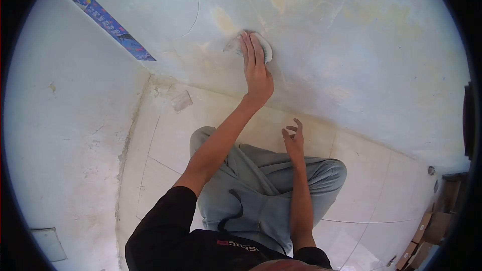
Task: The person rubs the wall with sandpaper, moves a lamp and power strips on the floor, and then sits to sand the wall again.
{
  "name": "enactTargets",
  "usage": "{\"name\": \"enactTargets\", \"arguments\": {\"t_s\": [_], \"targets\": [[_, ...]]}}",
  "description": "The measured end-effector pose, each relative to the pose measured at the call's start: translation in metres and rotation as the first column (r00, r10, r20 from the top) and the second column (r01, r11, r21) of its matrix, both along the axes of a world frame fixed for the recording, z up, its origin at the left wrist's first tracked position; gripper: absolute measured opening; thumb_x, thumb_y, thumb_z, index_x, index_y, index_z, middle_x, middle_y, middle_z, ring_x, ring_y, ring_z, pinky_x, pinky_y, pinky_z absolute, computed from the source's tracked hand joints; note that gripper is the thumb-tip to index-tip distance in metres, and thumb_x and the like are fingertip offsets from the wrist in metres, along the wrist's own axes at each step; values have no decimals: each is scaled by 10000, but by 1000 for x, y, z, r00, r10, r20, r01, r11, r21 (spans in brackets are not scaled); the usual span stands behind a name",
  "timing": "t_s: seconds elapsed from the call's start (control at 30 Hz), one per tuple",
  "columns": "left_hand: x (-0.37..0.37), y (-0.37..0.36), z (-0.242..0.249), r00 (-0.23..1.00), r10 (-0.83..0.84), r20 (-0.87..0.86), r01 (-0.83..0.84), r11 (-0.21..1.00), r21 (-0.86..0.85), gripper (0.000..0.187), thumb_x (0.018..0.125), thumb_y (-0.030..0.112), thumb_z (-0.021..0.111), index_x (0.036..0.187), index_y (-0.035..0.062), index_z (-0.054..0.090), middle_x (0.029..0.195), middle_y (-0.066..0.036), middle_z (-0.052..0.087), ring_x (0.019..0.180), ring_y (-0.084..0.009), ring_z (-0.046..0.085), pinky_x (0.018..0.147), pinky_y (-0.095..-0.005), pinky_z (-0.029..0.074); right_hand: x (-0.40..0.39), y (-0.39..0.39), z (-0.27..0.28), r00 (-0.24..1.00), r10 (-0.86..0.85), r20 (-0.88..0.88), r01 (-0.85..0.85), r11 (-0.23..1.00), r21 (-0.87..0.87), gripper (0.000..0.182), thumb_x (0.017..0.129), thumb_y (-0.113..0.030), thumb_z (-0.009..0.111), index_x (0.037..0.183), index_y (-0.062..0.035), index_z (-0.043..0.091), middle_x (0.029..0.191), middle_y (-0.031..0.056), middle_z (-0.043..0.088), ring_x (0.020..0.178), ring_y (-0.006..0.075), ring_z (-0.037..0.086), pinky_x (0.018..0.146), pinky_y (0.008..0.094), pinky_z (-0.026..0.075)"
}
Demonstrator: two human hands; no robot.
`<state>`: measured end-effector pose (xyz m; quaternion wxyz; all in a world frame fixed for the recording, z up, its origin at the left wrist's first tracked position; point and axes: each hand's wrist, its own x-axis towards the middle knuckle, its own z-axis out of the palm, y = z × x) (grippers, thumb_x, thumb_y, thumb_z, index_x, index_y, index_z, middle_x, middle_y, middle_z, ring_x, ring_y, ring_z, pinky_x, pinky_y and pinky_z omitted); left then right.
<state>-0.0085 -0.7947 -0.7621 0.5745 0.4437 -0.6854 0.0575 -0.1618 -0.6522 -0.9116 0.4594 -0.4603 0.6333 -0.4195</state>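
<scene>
My left hand (257,68) reaches up to the plastered wall (346,55), its fingers pressed flat over a whitish sheet with faint dark print (267,47). The sheet's curved edge shows on the right of the fingers and a corner on the left; it looks like the back of sandpaper, but its face against the wall is hidden. My right hand (294,138) hovers in front of my right knee, away from the wall. Its fingers are apart and loosely bent, with nothing in them.
A blue printed strip (105,17) runs along the wall corner at upper left. A small clear or pale rectangular piece (183,101) lies on the tiled floor (165,140). Cardboard boxes (422,228) stand at lower right. A wall plate (49,244) is at lower left.
</scene>
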Motion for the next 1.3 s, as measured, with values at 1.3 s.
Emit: {"name": "enactTargets", "arguments": {"t_s": [1.3], "targets": [[19, 4, 26, 988, -47, 145, 43, 999, 30, 740, 743, -167, 353, 1462, -108, 189, 1519, -335, 141, 1421, -496, 108, 1159, -555, 95, 3, 2, -6, 992, 35, -118, -40, 999, -35, 648, 852, -117, 663, 1399, -30, 327, 1033, 206, 598, 632, 210, 597, 625, 338, 497]]}}
